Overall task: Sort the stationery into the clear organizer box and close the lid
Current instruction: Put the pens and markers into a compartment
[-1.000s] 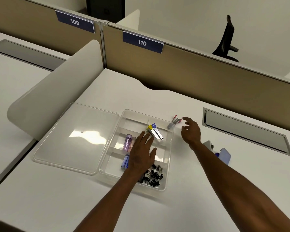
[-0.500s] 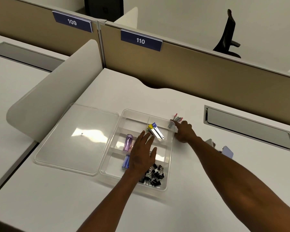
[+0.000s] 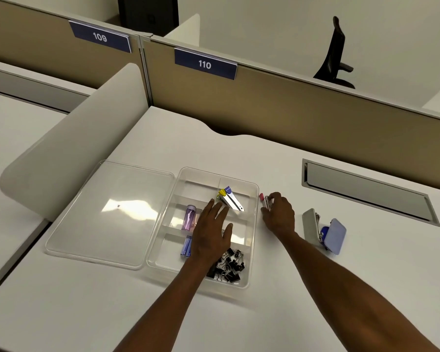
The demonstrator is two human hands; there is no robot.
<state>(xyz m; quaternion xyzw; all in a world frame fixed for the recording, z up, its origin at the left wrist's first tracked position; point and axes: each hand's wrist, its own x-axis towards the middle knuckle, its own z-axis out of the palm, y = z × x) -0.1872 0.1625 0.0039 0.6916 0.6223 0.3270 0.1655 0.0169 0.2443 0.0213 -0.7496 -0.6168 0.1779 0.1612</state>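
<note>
The clear organizer box (image 3: 252,189) stands open on the white desk, its clear lid (image 3: 107,212) lying flat to its left. Inside are black binder clips (image 3: 230,266), a purple tube (image 3: 189,216), blue items (image 3: 186,246) and metal clips with yellow and blue ends (image 3: 230,199). My left hand (image 3: 211,235) rests flat over the box's middle, fingers apart, holding nothing. My right hand (image 3: 277,212) is just right of the box, fingers closed on small metal clips with a pink end (image 3: 264,201) lying on the desk.
A grey case, metal clips and a blue pad (image 3: 324,231) lie on the desk to the right. A cable hatch (image 3: 366,191) sits at the back right. A white curved divider (image 3: 69,143) stands to the left, tan partitions behind.
My right hand reached forward to the pink-ended clips beside the box and closed its fingers on them. My left hand stayed over the box.
</note>
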